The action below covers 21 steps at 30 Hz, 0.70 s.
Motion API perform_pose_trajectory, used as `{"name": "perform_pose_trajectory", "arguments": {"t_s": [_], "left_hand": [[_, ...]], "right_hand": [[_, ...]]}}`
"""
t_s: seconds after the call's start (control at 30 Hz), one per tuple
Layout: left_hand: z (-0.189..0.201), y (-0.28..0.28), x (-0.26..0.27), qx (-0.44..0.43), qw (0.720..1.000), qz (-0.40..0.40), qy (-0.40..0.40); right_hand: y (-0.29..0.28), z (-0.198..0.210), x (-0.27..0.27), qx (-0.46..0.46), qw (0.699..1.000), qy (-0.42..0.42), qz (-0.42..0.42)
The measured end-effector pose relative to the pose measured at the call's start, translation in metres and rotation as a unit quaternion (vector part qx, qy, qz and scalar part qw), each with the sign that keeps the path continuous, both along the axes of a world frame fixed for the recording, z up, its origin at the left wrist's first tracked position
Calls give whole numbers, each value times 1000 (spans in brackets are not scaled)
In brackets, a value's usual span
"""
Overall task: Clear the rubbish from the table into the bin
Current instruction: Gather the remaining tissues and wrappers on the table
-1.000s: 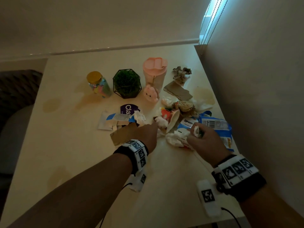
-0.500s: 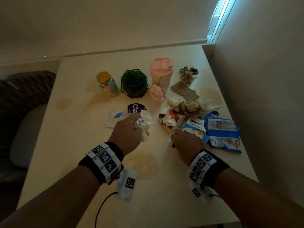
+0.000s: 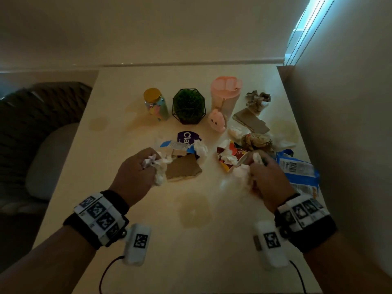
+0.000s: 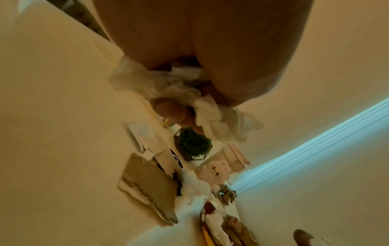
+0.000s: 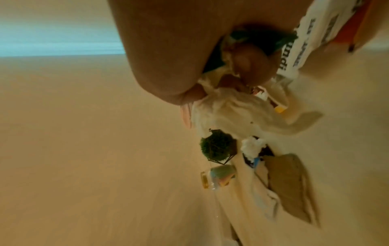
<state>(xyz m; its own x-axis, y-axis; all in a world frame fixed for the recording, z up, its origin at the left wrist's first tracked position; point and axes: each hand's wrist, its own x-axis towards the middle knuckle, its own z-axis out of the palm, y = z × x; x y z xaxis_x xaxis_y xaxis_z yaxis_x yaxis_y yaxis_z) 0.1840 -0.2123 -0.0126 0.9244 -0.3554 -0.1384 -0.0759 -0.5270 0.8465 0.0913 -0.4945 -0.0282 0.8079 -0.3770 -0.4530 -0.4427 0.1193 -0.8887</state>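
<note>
Since both fists are already stuffed, prob bundling before a bin trip: left hand (image 3: pixel 135 174) curled round crumpled tissue (image 3: pixel 160 175), right hand (image 3: pixel 269 181) clutching another tissue wad (image 3: pixel 241 177) w/ a wrapper. Cardboard scrap (image 3: pixel 183 169) sits just at 3 o'clock of the left hand, blue packet (image 3: pixel 297 168) at 2 o'clock of the right. Bin's not in view.

The right hand (image 3: pixel 267 178) now also clutches a crumpled tissue (image 3: pixel 241 177).
</note>
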Motion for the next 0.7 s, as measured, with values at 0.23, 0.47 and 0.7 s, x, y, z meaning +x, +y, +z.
{"name": "perform_pose_trajectory", "arguments": {"t_s": [0.23,0.47,0.7], "left_hand": [[-2,89,-19,6,999,43,3],[-14,222,-51,-53,987,145,41],[-66,418,-108,-47,929,344,128]], "right_hand": [[52,28,46,108,994,-1,-16],[235,36,81,122,960,-53,248],[484,-9,97,238,883,67,399]]}}
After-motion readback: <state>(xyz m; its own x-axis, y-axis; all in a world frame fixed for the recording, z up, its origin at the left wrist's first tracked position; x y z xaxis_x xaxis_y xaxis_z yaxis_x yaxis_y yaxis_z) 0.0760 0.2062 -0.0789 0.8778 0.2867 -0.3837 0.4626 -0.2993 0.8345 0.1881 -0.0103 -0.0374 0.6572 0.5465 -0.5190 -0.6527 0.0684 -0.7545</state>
